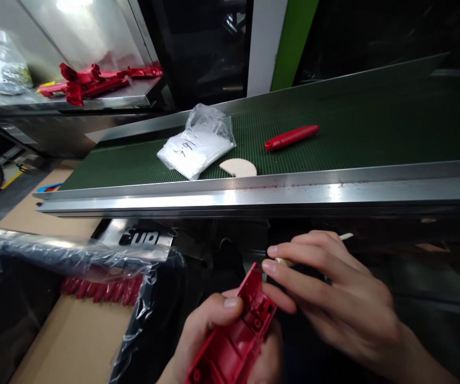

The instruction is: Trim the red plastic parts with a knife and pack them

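My left hand [214,322] is closed around a red plastic housing [233,341], its hollow, ribbed inside facing up. My right hand [333,288] is at the upper end of that housing, fingers bent around a slim cream-handled tool [346,236]. One end of the handle sticks out behind the knuckles, and another bit shows near the fingertips. The tool's working end lies close to the housing's edge; whether it touches, I cannot tell. Beyond my hands, a red elongated part [291,137] lies on the green conveyor belt [357,133].
A metal rail [198,200] borders the belt's near side. On the belt lie a white plastic-wrapped packet [198,146] and a cream curved piece [240,167]. A plastic-lined bin [150,314] at lower left holds cardboard and several red parts [102,289]. More red parts [94,82] lie on a metal table.
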`<state>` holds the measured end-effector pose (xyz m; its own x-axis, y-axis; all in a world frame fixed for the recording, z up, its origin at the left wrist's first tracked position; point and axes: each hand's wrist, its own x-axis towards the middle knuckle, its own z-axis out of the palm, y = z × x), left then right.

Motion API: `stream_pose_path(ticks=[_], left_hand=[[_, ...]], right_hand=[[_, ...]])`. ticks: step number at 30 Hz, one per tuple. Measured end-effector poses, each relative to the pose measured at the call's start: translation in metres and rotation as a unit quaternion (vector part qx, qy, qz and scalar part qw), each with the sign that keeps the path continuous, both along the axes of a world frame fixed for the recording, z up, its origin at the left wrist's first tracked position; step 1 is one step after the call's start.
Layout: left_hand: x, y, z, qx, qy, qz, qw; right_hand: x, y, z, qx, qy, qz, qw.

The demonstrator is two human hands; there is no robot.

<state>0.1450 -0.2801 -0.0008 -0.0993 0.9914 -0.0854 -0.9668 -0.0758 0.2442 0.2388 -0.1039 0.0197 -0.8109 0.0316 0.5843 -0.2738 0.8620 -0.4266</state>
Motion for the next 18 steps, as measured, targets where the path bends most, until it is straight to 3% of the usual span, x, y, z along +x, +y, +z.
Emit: stream_pose_path(ticks=[4,7,12,18], left_hand=[[-0.002,-0.001,0.003,-0.02,-0.006,-0.018,1.0],[-0.002,-0.001,0.007,-0.066,0.035,-0.042,0.996],[0.0,0.0,0.006,-0.038,-0.003,-0.03,0.999],[-0.003,-0.005,-0.005,0.008,-0.086,-0.072,0.994]], right_hand=[[-0.001,0.005,-0.001,0.014,0.013,0.0,1.0],[-0.002,0.01,0.003,0.006,0.033,-0.047,0.998],[-0.002,0.006,0.007,-0.09,0.067,-0.092,0.989],[-0.007,-0.009,0.011,-0.238,-0.077,-0.071,0.966]])
